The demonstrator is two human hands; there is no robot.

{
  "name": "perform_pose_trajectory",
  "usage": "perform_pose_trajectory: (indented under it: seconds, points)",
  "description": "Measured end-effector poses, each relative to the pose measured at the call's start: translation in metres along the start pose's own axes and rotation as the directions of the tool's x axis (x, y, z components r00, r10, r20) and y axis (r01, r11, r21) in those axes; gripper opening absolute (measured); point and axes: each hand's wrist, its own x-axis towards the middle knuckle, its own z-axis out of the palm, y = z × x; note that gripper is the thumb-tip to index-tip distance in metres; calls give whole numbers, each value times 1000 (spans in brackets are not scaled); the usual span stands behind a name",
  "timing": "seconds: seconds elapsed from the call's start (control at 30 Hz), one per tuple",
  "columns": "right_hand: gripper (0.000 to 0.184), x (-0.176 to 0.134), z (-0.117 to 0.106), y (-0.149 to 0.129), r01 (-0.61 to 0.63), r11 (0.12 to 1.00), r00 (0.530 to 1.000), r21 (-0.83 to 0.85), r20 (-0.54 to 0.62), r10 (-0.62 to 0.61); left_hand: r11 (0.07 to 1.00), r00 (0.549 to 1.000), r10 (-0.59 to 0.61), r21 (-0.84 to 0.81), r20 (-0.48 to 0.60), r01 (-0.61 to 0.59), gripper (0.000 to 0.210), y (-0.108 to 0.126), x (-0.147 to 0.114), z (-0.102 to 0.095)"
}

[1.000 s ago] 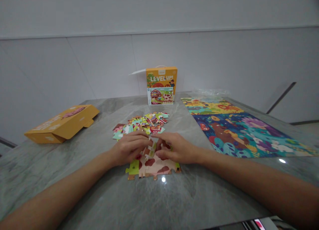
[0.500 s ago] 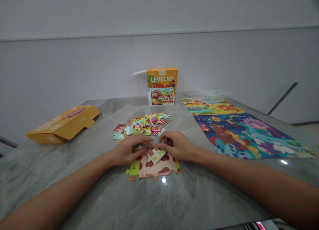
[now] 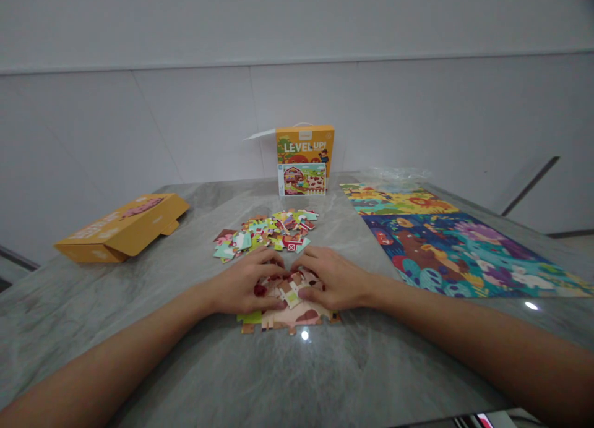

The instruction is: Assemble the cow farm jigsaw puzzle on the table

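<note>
Right hand (image 3: 331, 281) apparently pinches a loose puzzle piece (image 3: 292, 297) over the brown-patched puzzle section (image 3: 284, 319), left hand (image 3: 245, 284) curled over section's left side, grip unclear; likely fitting step, next needs tab alignment.

Backed by a pale grey wall (image 3: 297, 20), crossed by a long horizontal ledge (image 3: 185, 68) and marked below it with thin seams (image 3: 155, 125). Broken at right by a dark slanting strip (image 3: 532, 186). Fronted by a grey, marble-veined worktop (image 3: 297, 385), dotted with small bright reflections (image 3: 305, 335) of light.
</note>
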Motion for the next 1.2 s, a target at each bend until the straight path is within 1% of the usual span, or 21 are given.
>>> perform_pose_trajectory:
  seconds: [0.07,0.23,0.33,0.4,0.47,0.57,0.67,0.77,0.9,0.97,1.07,1.13,1.2]
  points:
    - [35,-2,-2,1,12,999,1000,-30,17,-12,1000,1000,-13,-3,-1,13,35,2,1,-1]
    - [31,-4,-7,1,13,995,999,-99,37,-9,1000,1000,-2,-13,3,2,38,3,0,-2]
    - [31,-6,-12,-3,4,989,997,-151,72,7,1000,999,13,-15,32,-13,40,2,-2,-4]
    - [35,-8,-16,-7,11,985,994,-172,111,8,1000,998,28,-12,56,-27,40,2,-2,-6]
    - [39,-12,-19,-13,32,985,990,-169,142,-8,999,996,46,-7,79,-45,38,4,-3,-9]
    - [38,-17,-20,-26,75,989,984,-131,170,-52,997,994,73,-4,86,-73,37,6,-3,-12]
    - [35,-21,-16,-40,111,990,977,-92,193,-91,996,993,88,-16,73,-87,34,7,-2,-13]
    - [34,-24,-11,-51,109,992,975,-56,199,-96,996,992,90,-13,84,-89,35,8,-1,-14]
    - [36,-26,-9,-59,99,994,973,-52,212,-86,997,990,79,16,120,-81,44,10,-2,-15]
    - [36,-26,-10,-59,113,992,970,-50,221,-100,996,988,74,43,134,-80,56,10,-2,-15]
    - [36,-26,-9,-57,152,987,969,-48,206,-139,992,988,90,78,123,-100,74,12,-3,-12]
    - [38,-27,-7,-56,175,982,968,-71,196,-158,989,988,108,90,114,-118,77,14,-3,-11]
    - [41,-27,-5,-55,194,975,966,-108,195,-170,986,985,129,89,114,-139,76,15,-3,-10]
